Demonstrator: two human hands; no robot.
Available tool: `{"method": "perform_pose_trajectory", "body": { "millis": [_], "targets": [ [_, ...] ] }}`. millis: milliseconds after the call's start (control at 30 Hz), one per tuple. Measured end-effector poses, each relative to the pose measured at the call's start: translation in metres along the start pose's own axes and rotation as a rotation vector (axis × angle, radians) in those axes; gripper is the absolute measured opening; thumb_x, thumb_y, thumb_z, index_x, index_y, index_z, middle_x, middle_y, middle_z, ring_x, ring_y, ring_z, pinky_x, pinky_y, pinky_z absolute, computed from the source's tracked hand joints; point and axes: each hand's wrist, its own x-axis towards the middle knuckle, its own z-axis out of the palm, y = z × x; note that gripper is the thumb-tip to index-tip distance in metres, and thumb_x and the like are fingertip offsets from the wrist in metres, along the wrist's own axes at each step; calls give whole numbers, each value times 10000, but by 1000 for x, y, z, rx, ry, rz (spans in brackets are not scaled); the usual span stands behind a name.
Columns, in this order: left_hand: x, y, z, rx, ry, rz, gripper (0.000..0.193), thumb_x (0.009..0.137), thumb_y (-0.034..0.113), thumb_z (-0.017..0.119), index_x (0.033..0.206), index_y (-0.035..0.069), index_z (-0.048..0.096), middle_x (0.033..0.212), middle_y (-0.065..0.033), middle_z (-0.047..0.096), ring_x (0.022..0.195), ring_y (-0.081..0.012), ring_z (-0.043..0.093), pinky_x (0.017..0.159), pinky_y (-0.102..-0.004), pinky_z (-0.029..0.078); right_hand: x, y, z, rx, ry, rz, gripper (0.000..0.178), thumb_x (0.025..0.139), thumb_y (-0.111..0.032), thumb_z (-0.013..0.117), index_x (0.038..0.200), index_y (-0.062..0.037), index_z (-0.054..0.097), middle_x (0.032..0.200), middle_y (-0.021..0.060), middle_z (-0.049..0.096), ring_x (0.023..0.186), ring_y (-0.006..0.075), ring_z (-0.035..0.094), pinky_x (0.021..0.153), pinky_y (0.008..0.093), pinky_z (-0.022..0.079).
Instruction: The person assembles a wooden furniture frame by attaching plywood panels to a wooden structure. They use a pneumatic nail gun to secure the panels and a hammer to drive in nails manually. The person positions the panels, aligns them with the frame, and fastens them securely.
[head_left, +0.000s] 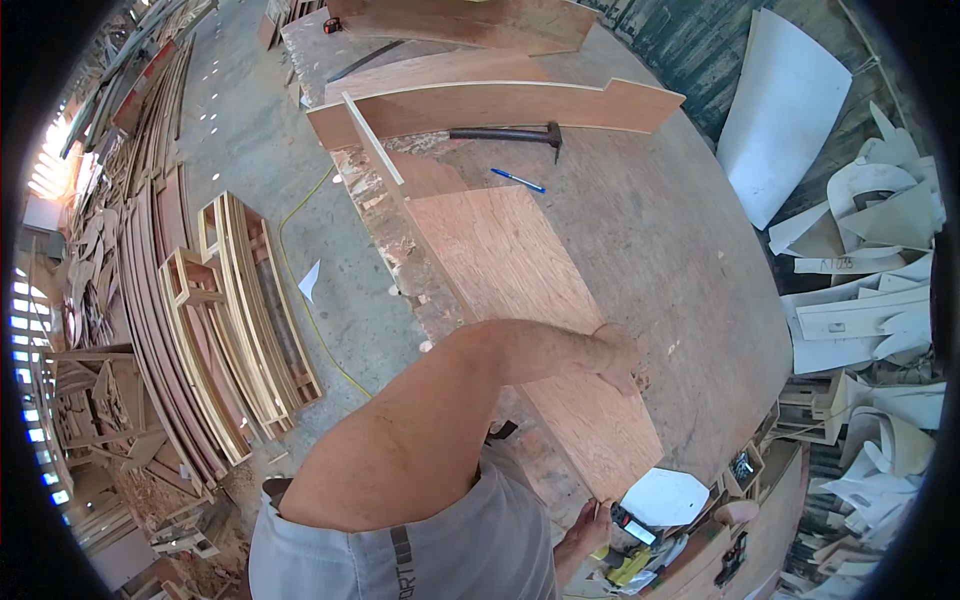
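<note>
A long reddish plywood panel (505, 240) lies lengthwise on the worktable (690, 270). My left arm reaches across it, and my left hand (618, 358) presses on its right edge with the fingers bent over that edge. At the panel's near end is my right hand (582, 532), its fingers closed at the corner. Beside the right hand sits a small black-and-white device (632, 526), next to a white plate-like piece (665, 497). Beyond the panel's far end are a blue pen (518, 180) and a hammer (505, 134).
A curved plywood board (490, 103) stands on edge across the table, joined by a narrow upright strip (372, 138). Wooden frames (245, 310) and a yellow cord (300, 205) lie on the floor at left. White curved offcuts (865, 310) pile up at right.
</note>
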Motion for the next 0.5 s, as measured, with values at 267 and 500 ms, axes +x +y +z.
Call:
{"method": "perform_pose_trajectory", "body": {
  "millis": [267, 500],
  "targets": [
    [2, -1, 5, 50, 44, 57, 637, 735, 593, 667, 1038, 38, 740, 1053, -163, 716, 981, -318, 690, 768, -471, 523, -1, 3, 3, 0, 8, -3, 196, 917, -104, 689, 1028, 37, 610, 927, 118, 654, 744, 211, 661, 630, 253, 597],
    [-8, 4, -6, 46, 36, 37, 632, 752, 607, 658, 1080, 72, 736, 1079, -154, 714, 997, -318, 687, 781, -468, 524, -1, 2, 1, 8, -3, -2, 215, 910, -113, 702, 1035, 38, 616, 927, 112, 654, 759, 211, 657, 633, 242, 587]
  ]
}}
